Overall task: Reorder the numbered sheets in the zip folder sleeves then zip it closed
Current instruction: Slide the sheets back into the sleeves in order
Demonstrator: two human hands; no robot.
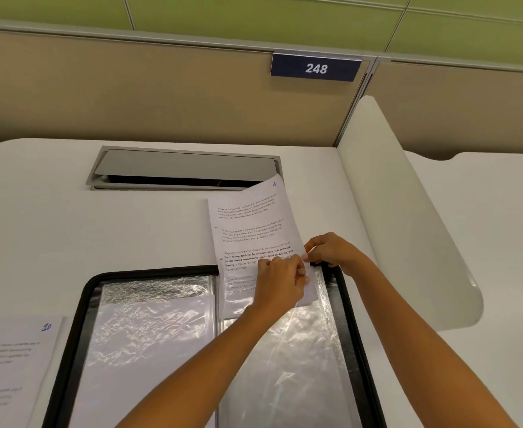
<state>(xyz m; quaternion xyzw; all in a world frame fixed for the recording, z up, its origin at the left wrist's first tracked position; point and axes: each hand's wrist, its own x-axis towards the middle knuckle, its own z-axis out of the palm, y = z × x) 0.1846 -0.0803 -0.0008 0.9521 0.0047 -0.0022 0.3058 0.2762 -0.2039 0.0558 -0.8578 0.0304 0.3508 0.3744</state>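
**Sheet 4 Half In Its Sleeve**

The sheet marked 4 (pixel 251 230) has small print and a blue "4" in its top corner. Its bottom end sits inside the clear sleeve (pixel 300 350) on the right side of the open zip folder (pixel 78 319). The left hand (pixel 280 282) pinches the sheet's right edge. The right hand (pixel 331 251) pinches the sleeve's top edge. A sheet marked 10 (pixel 10 366) lies left of the folder. A blue sign (pixel 315 67) reads "248". Sheet 4's top corner covers part of a grey hatch (pixel 186 168).

My one camera rides on my head, wide-angled, facing forward and down, close above the table (pixel 53 227) and folder (pixel 82 304), partition (pixel 130 94) ahead.
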